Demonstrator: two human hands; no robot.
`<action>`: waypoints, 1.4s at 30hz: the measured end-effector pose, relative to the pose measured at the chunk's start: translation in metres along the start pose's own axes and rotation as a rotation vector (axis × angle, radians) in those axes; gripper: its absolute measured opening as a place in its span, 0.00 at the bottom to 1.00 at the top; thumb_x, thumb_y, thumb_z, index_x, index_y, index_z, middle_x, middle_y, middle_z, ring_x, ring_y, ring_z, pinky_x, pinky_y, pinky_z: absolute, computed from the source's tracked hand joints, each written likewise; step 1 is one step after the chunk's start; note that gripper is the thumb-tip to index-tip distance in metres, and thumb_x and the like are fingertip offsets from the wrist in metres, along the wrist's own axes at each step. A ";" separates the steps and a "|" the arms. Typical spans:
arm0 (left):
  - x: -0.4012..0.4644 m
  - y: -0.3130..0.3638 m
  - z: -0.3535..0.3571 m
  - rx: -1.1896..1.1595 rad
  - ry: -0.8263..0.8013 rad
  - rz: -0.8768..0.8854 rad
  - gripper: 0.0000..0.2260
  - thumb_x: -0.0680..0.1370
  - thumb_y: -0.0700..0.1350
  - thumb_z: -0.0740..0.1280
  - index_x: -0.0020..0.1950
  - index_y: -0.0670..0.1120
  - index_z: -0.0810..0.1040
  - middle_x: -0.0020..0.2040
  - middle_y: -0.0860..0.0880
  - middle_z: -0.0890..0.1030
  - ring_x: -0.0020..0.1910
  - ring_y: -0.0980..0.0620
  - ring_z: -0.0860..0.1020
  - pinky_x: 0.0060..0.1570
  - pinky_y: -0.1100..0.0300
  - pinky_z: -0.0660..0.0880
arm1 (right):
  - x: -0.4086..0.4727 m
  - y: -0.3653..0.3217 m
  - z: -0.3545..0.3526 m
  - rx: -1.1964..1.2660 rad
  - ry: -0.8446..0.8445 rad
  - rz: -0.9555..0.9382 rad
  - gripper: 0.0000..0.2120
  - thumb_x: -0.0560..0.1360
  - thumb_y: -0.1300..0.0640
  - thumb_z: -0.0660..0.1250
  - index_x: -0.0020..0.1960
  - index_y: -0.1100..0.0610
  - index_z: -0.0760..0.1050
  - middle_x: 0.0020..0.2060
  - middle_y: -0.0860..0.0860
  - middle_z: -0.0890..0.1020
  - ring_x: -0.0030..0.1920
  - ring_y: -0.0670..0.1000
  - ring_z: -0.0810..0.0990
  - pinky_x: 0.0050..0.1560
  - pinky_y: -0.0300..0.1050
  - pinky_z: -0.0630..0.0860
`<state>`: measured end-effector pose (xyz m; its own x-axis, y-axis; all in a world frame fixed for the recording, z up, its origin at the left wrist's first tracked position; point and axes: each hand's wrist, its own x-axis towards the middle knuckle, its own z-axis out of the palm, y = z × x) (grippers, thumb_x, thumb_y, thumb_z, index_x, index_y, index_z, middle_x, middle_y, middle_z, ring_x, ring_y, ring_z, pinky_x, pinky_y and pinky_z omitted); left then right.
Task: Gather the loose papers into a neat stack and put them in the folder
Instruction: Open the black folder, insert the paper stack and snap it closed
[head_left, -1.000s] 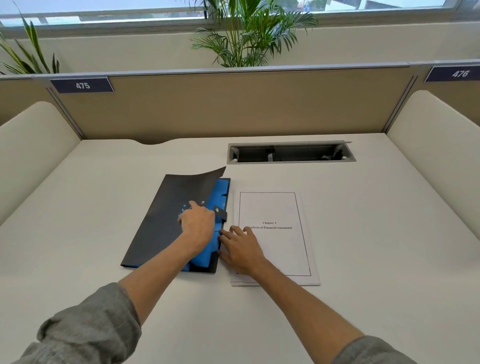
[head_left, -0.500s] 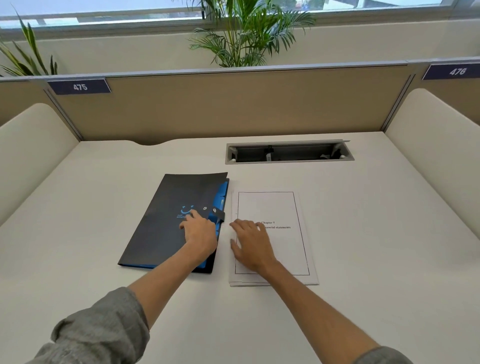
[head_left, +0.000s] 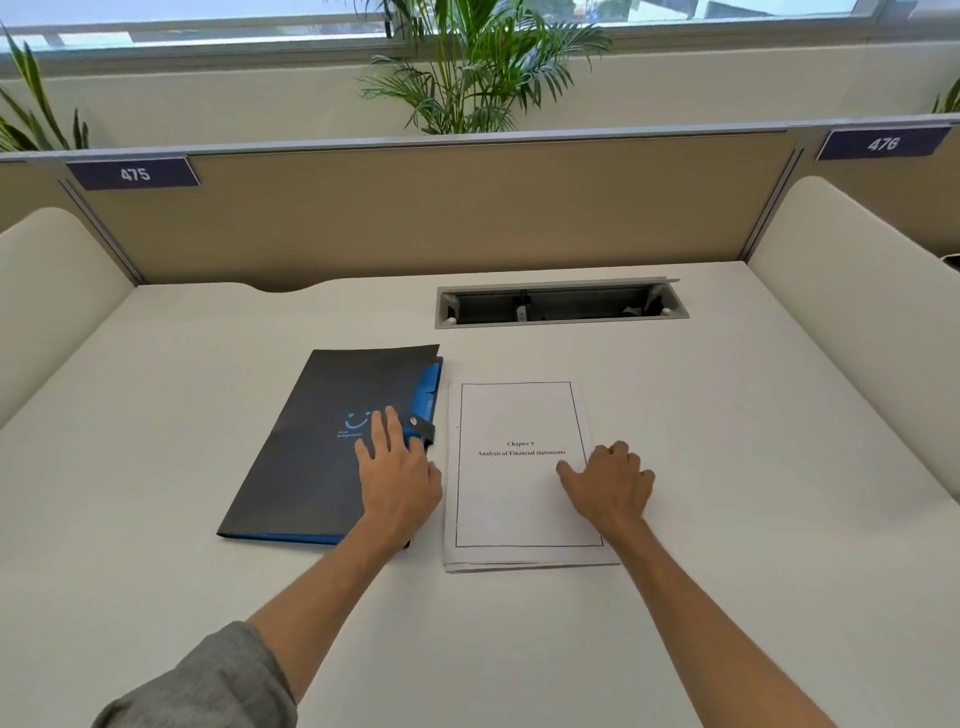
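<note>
The thin stack of white printed papers (head_left: 522, 478) lies on the pale desk (head_left: 753, 467), just beside the closed dark grey folder (head_left: 322, 441) with blue lining. The left hand (head_left: 397, 478) presses flat, fingers spread, on the folder; the right hand (head_left: 613, 483) rests half-curled on the stack's right edge, gripping nothing. The sheets look light, limp and prone to sliding apart, so they are probably best pinched at that long edge.

Worktop (head_left: 727, 467): white, matt surface. A rectangular cable tray (head_left: 561, 307) with a grey frame is recessed at far centre-right, lid raised, small fittings visible inside. Far edge has a shallow cut-out (head_left: 283, 287) at left. Tan partition (head_left: 467, 208) runs along the far side, capped by a grey rail. Dark number plates on it: "475" (head_left: 136, 174) at left, "476" (head_left: 883, 144) at right. Cream rounded side screens stand at left (head_left: 52, 291) and right (head_left: 852, 312). Palm plant (head_left: 478, 67) beyond partition, centre; a second plant (head_left: 31, 114) at far left. Window (head_left: 208, 26) above.
</note>
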<state>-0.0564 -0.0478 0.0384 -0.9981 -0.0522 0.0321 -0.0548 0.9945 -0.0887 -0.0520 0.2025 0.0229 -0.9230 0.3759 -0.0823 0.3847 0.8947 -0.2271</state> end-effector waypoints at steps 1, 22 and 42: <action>-0.002 0.003 0.000 -0.004 0.012 -0.010 0.19 0.78 0.55 0.57 0.63 0.46 0.75 0.79 0.38 0.54 0.78 0.38 0.50 0.71 0.40 0.57 | -0.001 0.001 -0.001 0.007 -0.004 0.001 0.24 0.74 0.39 0.62 0.56 0.58 0.78 0.57 0.54 0.76 0.57 0.56 0.74 0.56 0.51 0.67; -0.027 0.051 0.012 -0.380 -0.152 -0.121 0.18 0.75 0.57 0.64 0.55 0.45 0.71 0.62 0.45 0.69 0.60 0.47 0.67 0.56 0.54 0.69 | -0.003 -0.009 -0.014 0.051 -0.080 0.040 0.11 0.73 0.50 0.66 0.49 0.57 0.76 0.51 0.53 0.77 0.50 0.56 0.79 0.51 0.47 0.68; -0.012 0.067 -0.002 -1.053 -0.281 -0.421 0.23 0.78 0.35 0.62 0.71 0.43 0.58 0.67 0.41 0.71 0.55 0.47 0.73 0.48 0.58 0.72 | -0.002 -0.010 -0.018 0.147 -0.136 0.080 0.07 0.73 0.58 0.66 0.44 0.58 0.68 0.51 0.56 0.78 0.49 0.60 0.80 0.41 0.43 0.69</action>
<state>-0.0482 0.0193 0.0342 -0.8848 -0.2823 -0.3707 -0.4644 0.4706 0.7503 -0.0541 0.1975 0.0429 -0.8863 0.4000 -0.2334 0.4605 0.8146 -0.3526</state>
